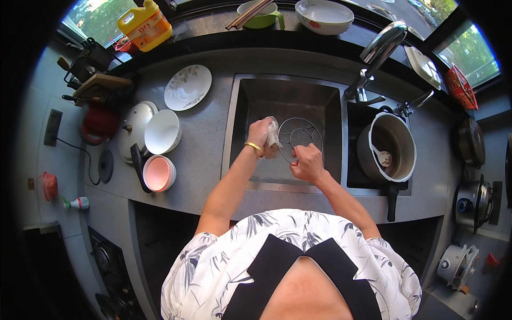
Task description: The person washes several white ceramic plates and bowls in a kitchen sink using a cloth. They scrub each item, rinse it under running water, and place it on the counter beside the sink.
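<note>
Over the stainless steel sink (256,96), my right hand (308,161) grips the near rim of a round wire steaming rack (301,118). My left hand (261,135) is closed on a damp, pale dishcloth (273,133) at the rack's left side. The rack is made of two wire rings joined by short wires. Right of the main basin, a pressure cooker pot (407,136) with a white spoon (384,158) inside stands over the smaller basin.
Left of the sink are a white plate (188,87), a white bowl (162,132), stacked small bowls (158,173) and a pot lid (136,116). The chrome faucet (362,86) rises behind. A yellow detergent jug (145,26) and bowls (325,17) line the sill.
</note>
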